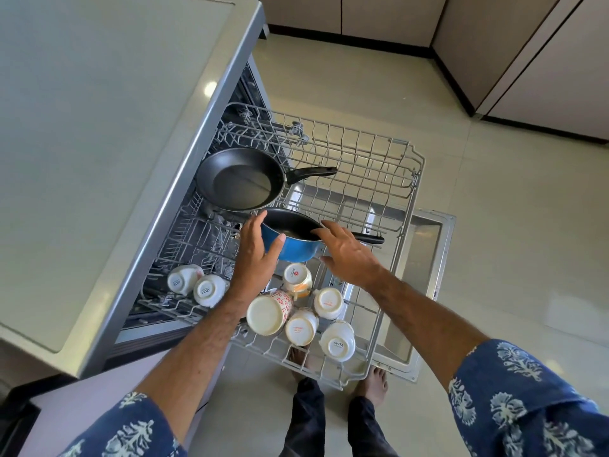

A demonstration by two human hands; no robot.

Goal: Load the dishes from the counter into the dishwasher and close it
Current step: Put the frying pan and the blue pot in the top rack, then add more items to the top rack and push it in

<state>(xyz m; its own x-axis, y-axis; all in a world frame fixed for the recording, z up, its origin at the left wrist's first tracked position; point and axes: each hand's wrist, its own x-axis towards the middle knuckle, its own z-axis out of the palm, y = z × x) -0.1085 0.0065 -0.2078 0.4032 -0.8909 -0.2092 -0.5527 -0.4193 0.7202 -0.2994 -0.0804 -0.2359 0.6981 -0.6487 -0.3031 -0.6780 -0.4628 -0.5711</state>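
Observation:
A blue saucepan with a black inside and a black handle sits tilted over the pulled-out upper rack of the dishwasher. My left hand grips its left rim and wall. My right hand rests on its right rim, fingers spread. A black frying pan lies in the rack behind it. Several white cups stand upside down at the rack's near end, two more to their left.
The dishwasher door lies open below the rack. The pale counter fills the left side. Beige cabinets stand at the back right across the tiled floor. My bare feet are under the rack's near edge.

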